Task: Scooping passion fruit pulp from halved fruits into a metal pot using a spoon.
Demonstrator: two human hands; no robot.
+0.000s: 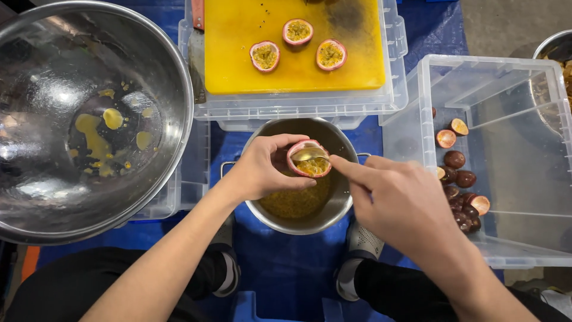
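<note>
My left hand (262, 170) holds a halved passion fruit (310, 160) with yellow pulp, cut side up, over a steel pot (333, 209). My right hand (396, 200) grips a metal spoon (310, 154) whose bowl sits inside the fruit half. The pot under both hands contains yellow pulp with seeds (295, 203). Three more passion fruit halves (298, 31) lie cut side up on a yellow cutting board (238, 53) beyond the pot.
A large steel bowl (36, 197) with smears of pulp stands at the left. A clear plastic bin (518, 244) on the right holds several emptied fruit shells (462, 179). The cutting board rests on a clear crate (298, 110). Another steel bowl (554, 45) shows at the far right.
</note>
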